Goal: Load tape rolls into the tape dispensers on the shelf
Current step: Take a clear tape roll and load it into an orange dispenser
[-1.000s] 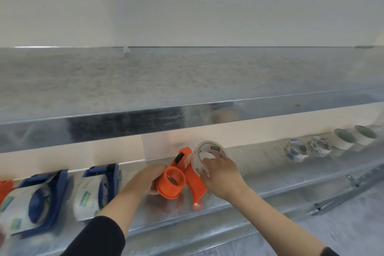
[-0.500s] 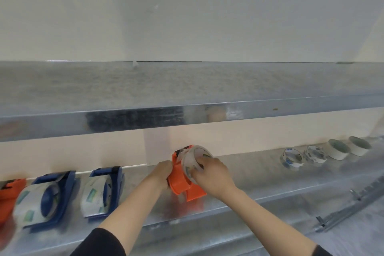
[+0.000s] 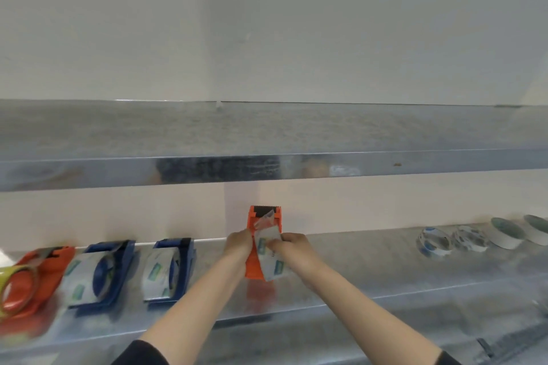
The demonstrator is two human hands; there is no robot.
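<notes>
Two hands: both are reaching in over the front lip of the lower shelf [image 3: 385,295], with black sleeves showing at the near edge.
Left hand [image 3: 238,243]: it is gripping the left flank of the orange dispenser [image 3: 254,265], fingers curled round the body, and bracing it upright on the shelf.
Right hand [image 3: 292,247]: it is pinching the clear tape roll [image 3: 271,261] at its upper right side, fingers bent onto the printed wrap. The roll is sitting in the dispenser, edge-on to me.
Tape tail [image 3: 266,220]: a crumpled loose end is rising from the roll toward the toothed blade [image 3: 264,210]. It is not yet looking flat across the teeth.
Step in hand: they are threading the tail, as I judge it. Doing this well means pulling it straight and taut, keeping the sticky side off the fingers, and pressing it squarely onto the blade while the left hand is stopping the body from sliding.
Left neighbours: two blue dispensers [image 3: 103,270] [image 3: 170,267] are standing loaded, well apart from the work. Beyond them a second orange one [image 3: 44,272] is carrying a yellowish roll, blurred.
Spare rolls: two printed [image 3: 434,241] [image 3: 470,238] and two white [image 3: 505,232] [image 3: 536,225] are waiting along the right rear.
In the way: nothing is crowding the hands — only the upper shelf [image 3: 267,164] is hanging low overhead, limiting any upward lift.
</notes>
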